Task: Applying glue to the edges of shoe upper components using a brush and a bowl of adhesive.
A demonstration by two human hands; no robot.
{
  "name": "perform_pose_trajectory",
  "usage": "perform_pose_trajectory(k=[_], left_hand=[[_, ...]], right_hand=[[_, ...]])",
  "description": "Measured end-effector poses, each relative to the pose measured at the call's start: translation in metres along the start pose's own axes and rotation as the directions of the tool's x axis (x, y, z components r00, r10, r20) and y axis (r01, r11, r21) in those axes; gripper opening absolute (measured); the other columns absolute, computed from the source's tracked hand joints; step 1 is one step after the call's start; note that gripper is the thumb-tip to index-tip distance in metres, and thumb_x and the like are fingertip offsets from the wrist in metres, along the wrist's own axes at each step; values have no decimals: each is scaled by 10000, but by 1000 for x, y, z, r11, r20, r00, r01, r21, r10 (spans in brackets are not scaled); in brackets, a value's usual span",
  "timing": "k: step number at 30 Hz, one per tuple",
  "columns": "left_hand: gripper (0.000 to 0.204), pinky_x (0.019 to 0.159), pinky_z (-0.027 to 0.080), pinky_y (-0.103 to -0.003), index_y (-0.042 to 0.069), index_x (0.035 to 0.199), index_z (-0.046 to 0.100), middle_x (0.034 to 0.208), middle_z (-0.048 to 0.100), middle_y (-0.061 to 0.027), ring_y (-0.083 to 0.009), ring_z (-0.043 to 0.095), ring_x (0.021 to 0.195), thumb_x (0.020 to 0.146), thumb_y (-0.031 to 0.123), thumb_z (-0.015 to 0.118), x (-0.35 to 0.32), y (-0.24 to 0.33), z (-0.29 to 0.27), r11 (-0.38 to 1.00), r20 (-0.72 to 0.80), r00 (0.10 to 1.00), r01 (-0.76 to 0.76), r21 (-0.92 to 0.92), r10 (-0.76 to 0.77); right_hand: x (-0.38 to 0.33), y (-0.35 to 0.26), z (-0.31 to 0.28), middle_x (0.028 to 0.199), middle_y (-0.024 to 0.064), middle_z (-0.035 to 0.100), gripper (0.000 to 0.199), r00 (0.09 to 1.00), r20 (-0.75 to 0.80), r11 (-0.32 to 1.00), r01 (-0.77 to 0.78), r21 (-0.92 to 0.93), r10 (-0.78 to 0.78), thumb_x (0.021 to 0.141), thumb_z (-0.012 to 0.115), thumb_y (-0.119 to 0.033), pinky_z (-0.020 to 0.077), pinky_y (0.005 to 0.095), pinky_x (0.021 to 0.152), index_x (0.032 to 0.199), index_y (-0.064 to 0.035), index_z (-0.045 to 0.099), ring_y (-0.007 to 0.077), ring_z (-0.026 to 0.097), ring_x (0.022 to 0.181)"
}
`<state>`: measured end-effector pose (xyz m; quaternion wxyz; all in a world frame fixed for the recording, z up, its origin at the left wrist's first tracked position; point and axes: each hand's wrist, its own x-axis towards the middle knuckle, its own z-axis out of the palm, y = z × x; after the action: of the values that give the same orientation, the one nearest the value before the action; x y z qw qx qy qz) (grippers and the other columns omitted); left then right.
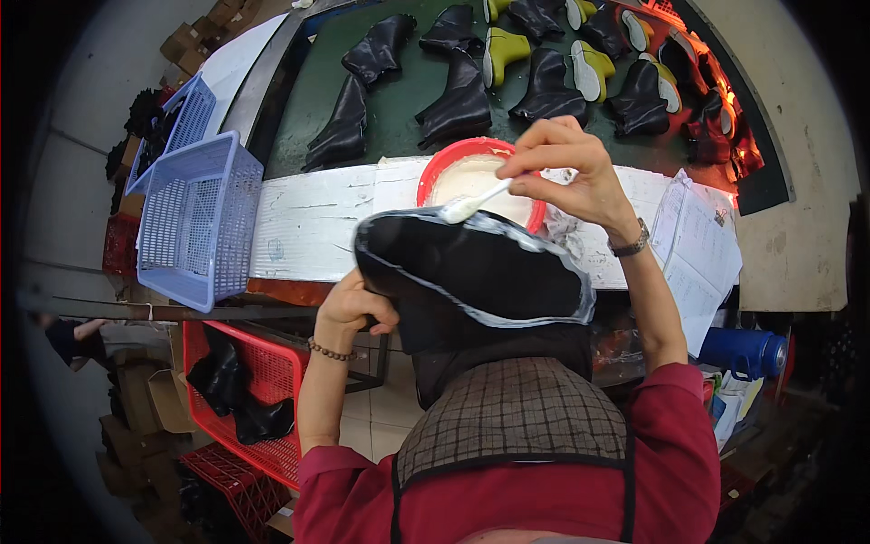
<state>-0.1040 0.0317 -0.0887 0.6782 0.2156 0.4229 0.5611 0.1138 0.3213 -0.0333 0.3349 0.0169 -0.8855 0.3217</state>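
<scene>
While the left hand [355, 304] grips the black boot upper [471, 272] from below at its eight o'clock side, a whitish band of glue already rims nearly the whole bottom edge, so the coating looks, by that, close to finished; only the stretch under the brush seems left. The boot upper sits between the two hands, over the near edge of the white tabletop [308, 222]. At its twelve o'clock the brush [471, 204] touches the rim. The right hand [566, 168], at one o'clock, pinches the brush handle, just before the red glue bowl [439, 172].
</scene>
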Motion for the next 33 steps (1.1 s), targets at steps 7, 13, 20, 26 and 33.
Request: perform_pose_trajectory(k=[7, 13, 20, 26, 33], left_hand=[[697, 321, 303, -326, -177, 1222, 527, 748, 647, -301, -250, 439, 346, 526, -205, 504, -20, -1, -8, 969, -154, 972, -199, -146, 177], [877, 318, 291, -334, -121, 1368, 455, 1175, 610, -399, -284, 459, 389, 497, -217, 458, -21, -20, -37, 881, -16, 926, -364, -302, 377], [527, 456, 438, -345, -112, 1138, 572, 696, 613, -177, -251, 538, 472, 619, -208, 575, -36, -1, -27, 900, -216, 878, -435, 12, 427], [455, 949, 536, -366, -49, 1283, 604, 1191, 688, -181, -278, 685, 1084, 834, -60, 675, -2, -3, 22, 240, -110, 402, -289, 927, 909], [427, 1115, 421, -487, 28, 1296, 615, 1331, 644, -244, -454, 523, 1345, 888, 86, 725, 40, -6, 27, -146, 186, 160, -235, 961, 969]], right_hand=[[-41, 9, 4, 893, 14, 686, 222, 982, -126, 986, -132, 98, 144, 728, 848, -81, 427, 320, 843, 947, -98, 813, 160, 594, 894], [-59, 23, 17, 913, 22, 693, 200, 963, -135, 967, -213, 139, 231, 746, 837, -92, 439, 324, 867, 945, -100, 810, 166, 609, 921], [-75, 42, 3, 947, 34, 702, 165, 965, 9, 965, -260, 3, 260, 805, 796, -74, 459, 299, 834, 970, -74, 802, 151, 633, 872], [-45, -13, 18, 954, 45, 698, 177, 842, -381, 924, -355, 144, 382, 891, 736, -5, 510, 250, 668, 1063, -18, 774, 90, 641, 824], [-32, -42, 52, 883, 57, 675, 225, 945, -264, 980, -196, 17, 194, 807, 811, -44, 514, 276, 639, 1029, -68, 789, 163, 663, 759]])
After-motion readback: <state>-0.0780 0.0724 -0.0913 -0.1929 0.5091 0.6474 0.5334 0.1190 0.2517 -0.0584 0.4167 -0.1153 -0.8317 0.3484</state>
